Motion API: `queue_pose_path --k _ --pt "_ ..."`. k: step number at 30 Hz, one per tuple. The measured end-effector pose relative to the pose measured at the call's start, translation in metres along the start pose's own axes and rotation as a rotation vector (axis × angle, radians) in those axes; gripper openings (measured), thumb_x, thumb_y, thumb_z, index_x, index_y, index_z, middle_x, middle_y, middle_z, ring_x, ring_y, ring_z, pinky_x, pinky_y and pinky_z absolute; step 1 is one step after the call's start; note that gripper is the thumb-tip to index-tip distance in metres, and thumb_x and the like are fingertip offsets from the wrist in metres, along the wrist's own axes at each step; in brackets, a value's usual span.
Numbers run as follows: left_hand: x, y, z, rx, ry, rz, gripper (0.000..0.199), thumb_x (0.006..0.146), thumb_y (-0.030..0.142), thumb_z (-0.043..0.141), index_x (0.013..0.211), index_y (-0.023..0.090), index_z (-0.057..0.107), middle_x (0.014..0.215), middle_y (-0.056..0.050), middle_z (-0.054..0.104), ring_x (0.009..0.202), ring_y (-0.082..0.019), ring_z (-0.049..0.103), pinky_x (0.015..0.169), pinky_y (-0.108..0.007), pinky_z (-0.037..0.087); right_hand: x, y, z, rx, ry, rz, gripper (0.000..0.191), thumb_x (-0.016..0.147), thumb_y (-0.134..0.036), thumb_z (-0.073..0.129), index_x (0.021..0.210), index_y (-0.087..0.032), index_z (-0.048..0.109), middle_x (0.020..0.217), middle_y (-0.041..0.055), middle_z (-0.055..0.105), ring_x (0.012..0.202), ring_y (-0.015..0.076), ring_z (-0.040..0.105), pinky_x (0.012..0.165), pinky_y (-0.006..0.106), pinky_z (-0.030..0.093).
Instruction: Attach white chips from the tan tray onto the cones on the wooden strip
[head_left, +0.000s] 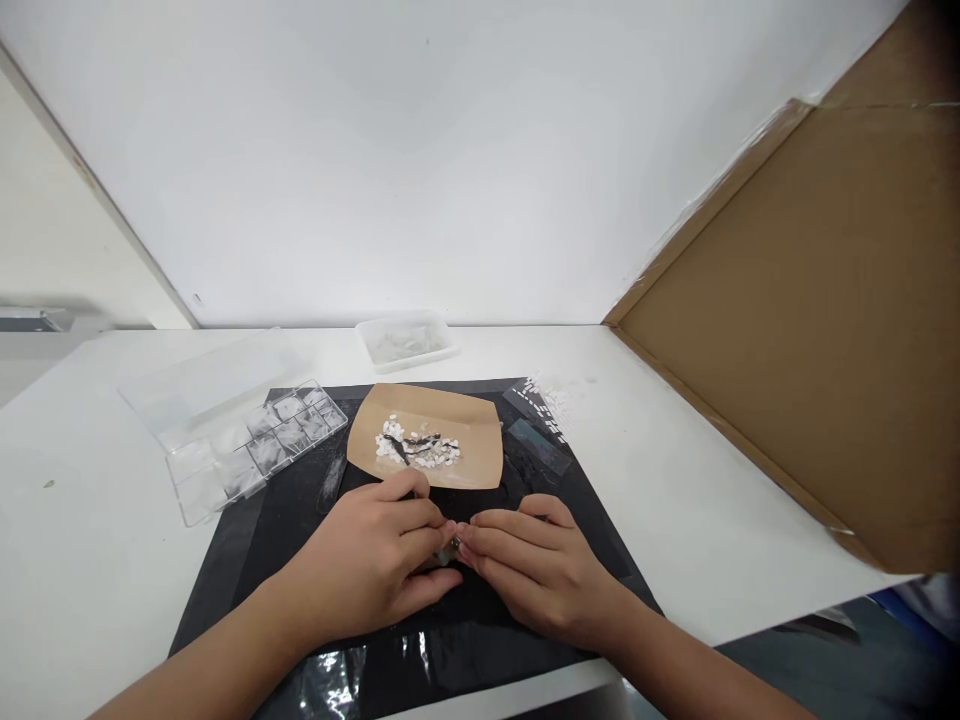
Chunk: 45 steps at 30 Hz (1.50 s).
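Nearest of all, at the near edge of the counter (757,535), a black mat (405,655) lies under both hands, its surface shiny in patches. On the near side of the brown card (480,440), the left hand (367,565) and the right hand (551,570) meet at their fingertips around a small glassy piece (444,553). Both grips are narrow: the left has the piece between its thumb and curled fingers, and the right pinches at its right end. More of it shows on the left hand's side, though both hands touch it. (Its long axis is too hidden by the fingers to tell.)

On the card sit white bits (439,455) and dark, thin strands. A dark, slim tip (395,446) among them points back toward the left hand; whether the fingers hold its near end, I cannot tell.

Left of the card, a clear divided box (255,462) rests at a slant, partly on the mat, with filled, whitish compartments, and a clear lid (210,385) lies beyond it. Right of the card are a clear strip (538,446) and rows of small white pieces (551,405). Farther out, beyond the card, a white tub (407,342) stands near the wall (420,170), and a big cardboard panel (810,330) leans off to the right.
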<state>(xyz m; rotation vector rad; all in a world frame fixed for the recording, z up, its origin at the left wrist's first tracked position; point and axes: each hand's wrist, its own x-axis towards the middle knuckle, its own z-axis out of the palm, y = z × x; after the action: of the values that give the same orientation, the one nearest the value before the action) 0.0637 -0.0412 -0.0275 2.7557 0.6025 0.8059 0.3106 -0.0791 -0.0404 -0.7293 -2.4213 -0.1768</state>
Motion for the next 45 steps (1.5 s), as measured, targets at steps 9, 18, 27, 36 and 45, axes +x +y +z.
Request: queue_pose_path --k 9,18,27,36,45 --pt "0.0 0.002 0.004 0.02 0.032 -0.03 0.011 0.095 0.027 0.07 0.09 0.018 0.071 0.083 -0.004 0.072 0.093 -0.023 0.061 0.085 -0.038 0.059 0.0 -0.002 0.005 0.008 0.043 0.033 0.01 0.102 -0.012 0.063 0.095 -0.016 0.068 0.095 -0.0009 0.081 0.096 0.0143 0.072 0.082 0.036 0.036" --pt "0.001 0.003 0.003 0.049 0.03 -0.025 0.01 0.096 0.026 0.068 0.099 0.017 0.071 0.086 -0.004 0.072 0.098 -0.024 0.062 0.085 -0.039 0.06 -0.001 -0.001 0.001 -0.059 0.044 -0.013 0.007 0.102 -0.013 0.065 0.102 -0.016 0.071 0.104 -0.0013 0.081 0.102 0.0152 0.072 0.081 0.035 0.036" --pt "0.001 0.002 0.003 0.056 -0.001 -0.046 0.026 0.092 0.033 0.074 0.112 0.018 0.067 0.092 -0.007 0.072 0.099 -0.027 0.062 0.086 -0.042 0.06 0.0 -0.002 0.0 -0.041 0.034 0.033 0.008 0.104 -0.019 0.062 0.107 -0.02 0.07 0.11 -0.0015 0.081 0.106 0.016 0.071 0.087 0.035 0.036" --pt "-0.002 0.004 -0.01 0.031 0.099 -0.028 0.074 0.08 0.058 0.078 0.136 0.017 0.052 0.11 -0.014 0.071 0.106 -0.033 0.063 0.091 -0.048 0.058 0.003 0.039 -0.026 0.006 0.131 0.311 0.01 0.102 -0.023 0.062 0.108 -0.027 0.07 0.094 0.0002 0.08 0.086 0.0178 0.073 0.083 0.037 0.042" --pt "-0.012 -0.008 -0.006 -0.139 0.277 -0.089 0.082 0.079 0.049 0.072 0.147 0.022 0.035 0.107 -0.009 0.061 0.1 -0.029 0.059 0.084 -0.044 0.054 0.023 0.153 -0.028 0.257 -0.32 0.472 0.02 0.099 -0.033 0.063 0.113 -0.027 0.077 0.097 0.0052 0.07 0.086 0.0208 0.066 0.077 0.033 0.052"
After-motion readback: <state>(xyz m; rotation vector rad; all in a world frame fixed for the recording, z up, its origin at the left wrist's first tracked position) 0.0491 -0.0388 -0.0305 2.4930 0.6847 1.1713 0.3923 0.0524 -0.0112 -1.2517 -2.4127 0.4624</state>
